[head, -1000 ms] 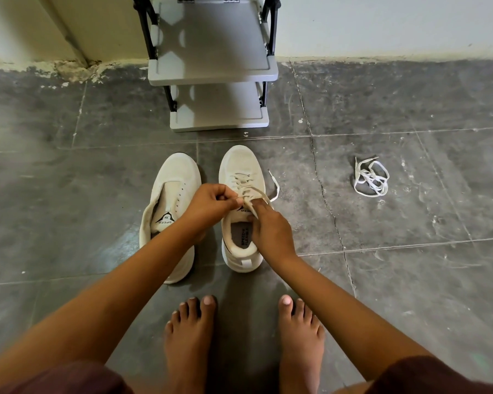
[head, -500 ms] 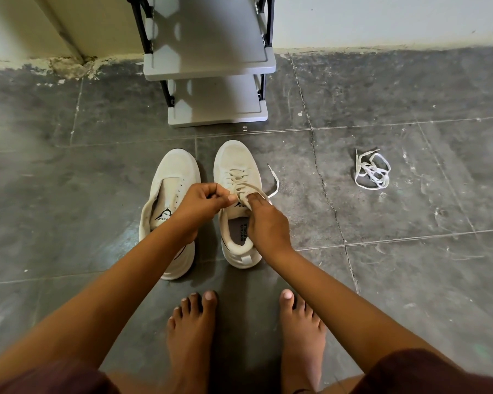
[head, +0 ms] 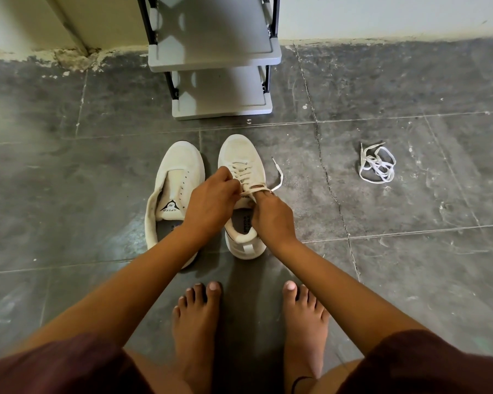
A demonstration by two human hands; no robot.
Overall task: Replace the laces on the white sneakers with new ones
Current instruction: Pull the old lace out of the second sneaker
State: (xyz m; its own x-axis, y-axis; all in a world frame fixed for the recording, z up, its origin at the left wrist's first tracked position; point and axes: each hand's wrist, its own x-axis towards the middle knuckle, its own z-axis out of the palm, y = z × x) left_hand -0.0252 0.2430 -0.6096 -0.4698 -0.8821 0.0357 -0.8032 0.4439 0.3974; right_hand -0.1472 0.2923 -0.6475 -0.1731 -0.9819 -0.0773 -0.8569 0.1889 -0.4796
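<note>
— Where the left hand (head: 208, 203) and right hand (head: 272, 218) meet, what lies there?
— The laced sneaker (head: 239, 150), on the floor beneath them, toe toward the far edge. Each hand pinches its lace (head: 281, 177).

Worn on the head, wide-angle, tilted steeply down at the floor (head: 410, 265), facing 12 o'clock toward the wall (head: 382, 15). Close over left hand (head: 211, 203) and right hand (head: 272, 217) on the lace (head: 279, 179) at centre, sneakers (head: 180, 157) beneath. Takes in feet (head: 195, 322) at 6, rack (head: 217, 35) at 12, loose laces (head: 377, 166) at 2. Bows straight lines near the edges. Single view only.
</note>
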